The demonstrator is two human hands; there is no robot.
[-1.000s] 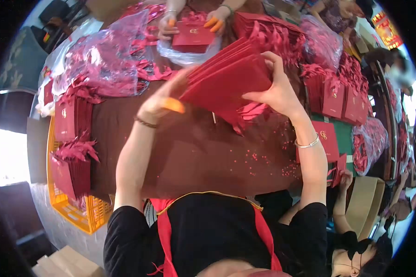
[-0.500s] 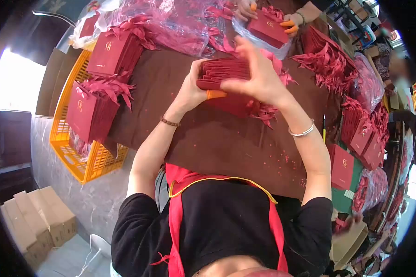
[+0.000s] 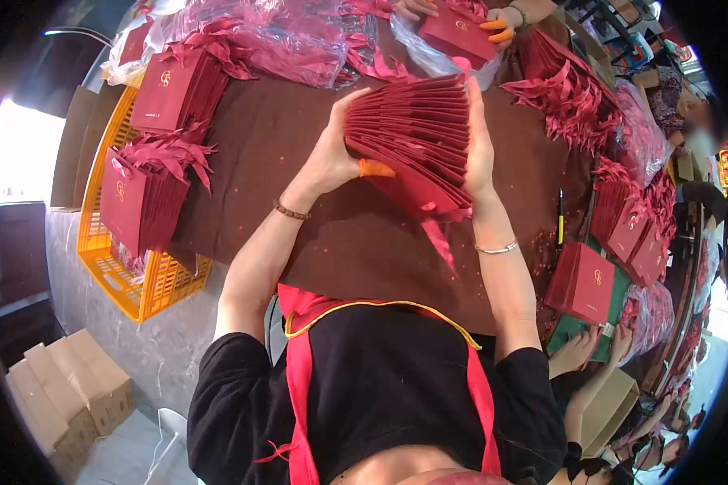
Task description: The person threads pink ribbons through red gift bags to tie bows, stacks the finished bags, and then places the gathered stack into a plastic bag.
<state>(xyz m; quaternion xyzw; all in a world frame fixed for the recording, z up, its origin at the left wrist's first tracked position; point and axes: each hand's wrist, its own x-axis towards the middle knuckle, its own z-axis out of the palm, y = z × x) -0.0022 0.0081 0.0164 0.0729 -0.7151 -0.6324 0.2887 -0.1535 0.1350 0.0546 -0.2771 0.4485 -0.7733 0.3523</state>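
Observation:
A thick stack of red paper bags (image 3: pixel 412 133) is held above the brown cloth, its many edges fanned out towards the camera. My left hand (image 3: pixel 336 153) grips the stack's left side, with an orange cover on one digit. Along the right side my right hand (image 3: pixel 479 145) presses against the stack, so it is held between both palms. Red ribbons (image 3: pixel 438 238) hang from its lower end.
Upright red bags (image 3: pixel 170 89) stand at the left beside a yellow crate (image 3: pixel 109 263). Across the table a co-worker's hand (image 3: pixel 505 24) touches a red bag (image 3: pixel 457 36). More bags (image 3: pixel 582 283), a pen (image 3: pixel 560 217) and another person's hands (image 3: pixel 578 352) are at the right.
My right hand has come down onto the stack's right side, and the stack now spreads wider and taller. Another person's hands have appeared at the lower right, beside the bags there.

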